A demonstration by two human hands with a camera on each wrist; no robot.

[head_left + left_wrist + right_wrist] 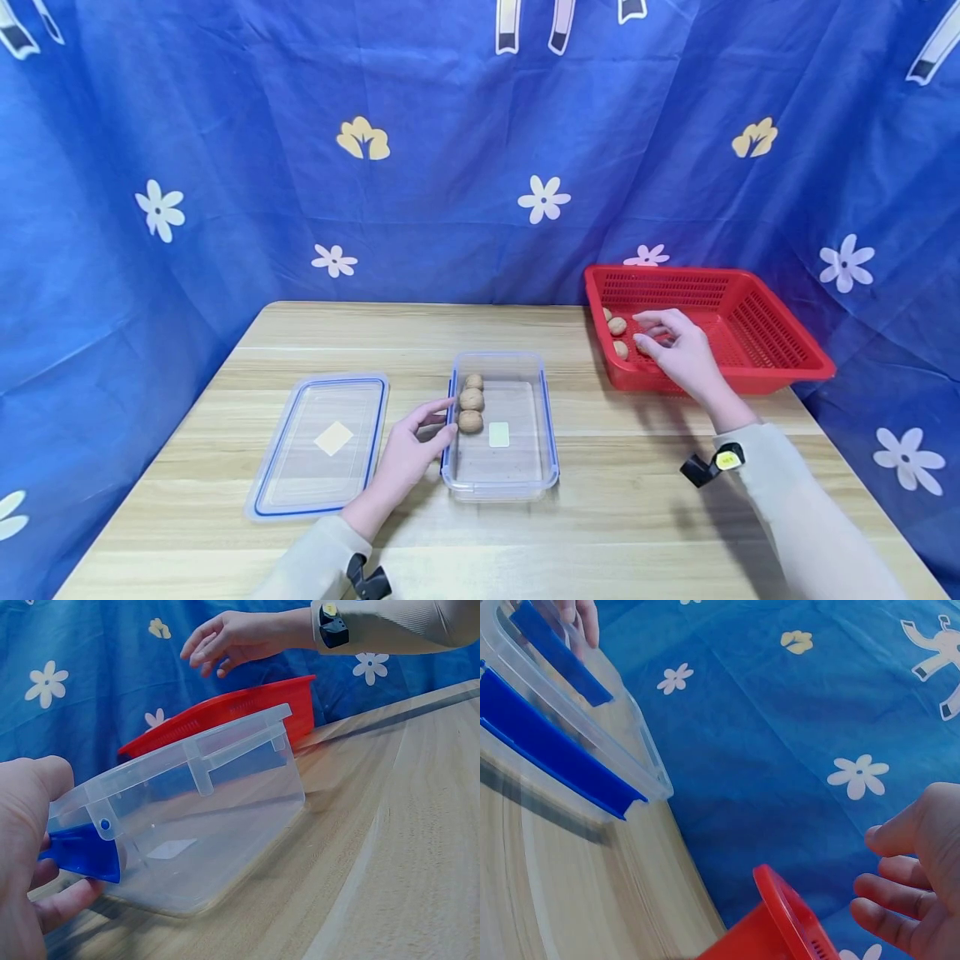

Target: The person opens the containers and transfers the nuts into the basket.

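Observation:
A clear plastic food container (pixel 517 487) with blue side latches stands mid-table, holding three walnuts (pixel 471 400) in a row along its left wall. My left hand (pixel 420 437) grips that left wall; in the left wrist view the thumb is at the rim and fingers reach below the blue latch (pixel 86 853). Over the red basket (pixel 780 379) at the back right, my right hand (pixel 682 346) hovers with loosely bent fingers and nothing between them. Several walnuts (pixel 617 326) lie at the basket's left end, one partly hidden behind the right hand's fingers.
Flat on the wooden table (pixel 622 517), left of the container, lies a clear lid (pixel 281 479) with a blue seal and a pale square sticker. A blue patterned curtain (pixel 450 208) hangs behind the table and at both sides.

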